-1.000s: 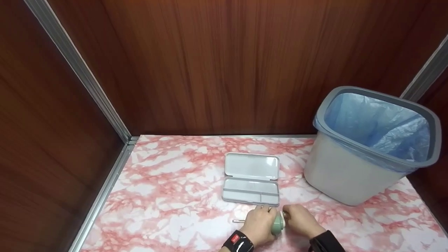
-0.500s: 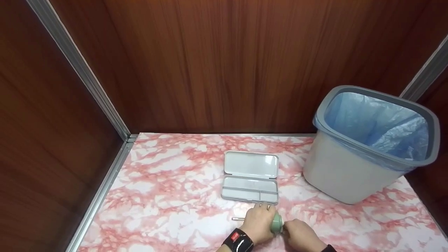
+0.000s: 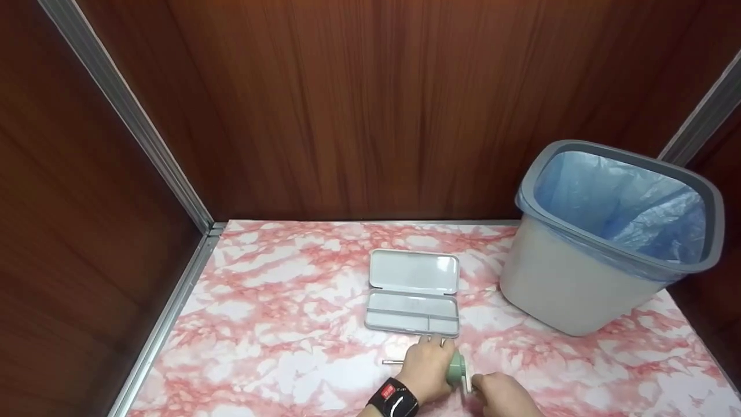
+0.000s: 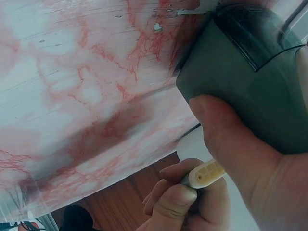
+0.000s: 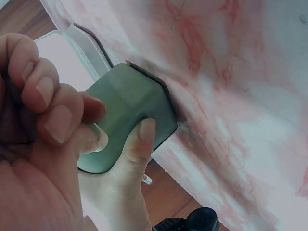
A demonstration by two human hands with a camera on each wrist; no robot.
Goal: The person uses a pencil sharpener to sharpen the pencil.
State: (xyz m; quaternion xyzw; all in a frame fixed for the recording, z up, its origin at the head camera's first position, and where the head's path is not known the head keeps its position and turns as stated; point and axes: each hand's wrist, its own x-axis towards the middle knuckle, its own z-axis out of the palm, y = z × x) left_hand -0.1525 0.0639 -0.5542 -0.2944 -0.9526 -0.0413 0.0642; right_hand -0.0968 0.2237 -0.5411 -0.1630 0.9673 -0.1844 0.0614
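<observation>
A green hand-crank pencil sharpener (image 3: 457, 368) stands near the front of the table, below the open pencil case. My left hand (image 3: 427, 369) grips its body from above, with the thumb against its side in the left wrist view. From the sharpener's left side sticks a thin pencil (image 3: 393, 362), its inner end hidden by the hand and the body. On the right side is a cream crank handle (image 4: 208, 174), pointing downward in the head view. My right hand (image 3: 501, 394) pinches the crank's end between thumb and curled fingers.
The grey pencil case (image 3: 413, 311) lies open and flat, its divided tray showing no contents. A large pale bin (image 3: 561, 284) with a blue liner stands at the right. Dark wood panels (image 3: 347, 110) border the marbled table (image 3: 278, 324).
My right hand has swung the crank round, and its end now sits lower and nearer me. The left hand stays on the sharpener; the view shifts slightly.
</observation>
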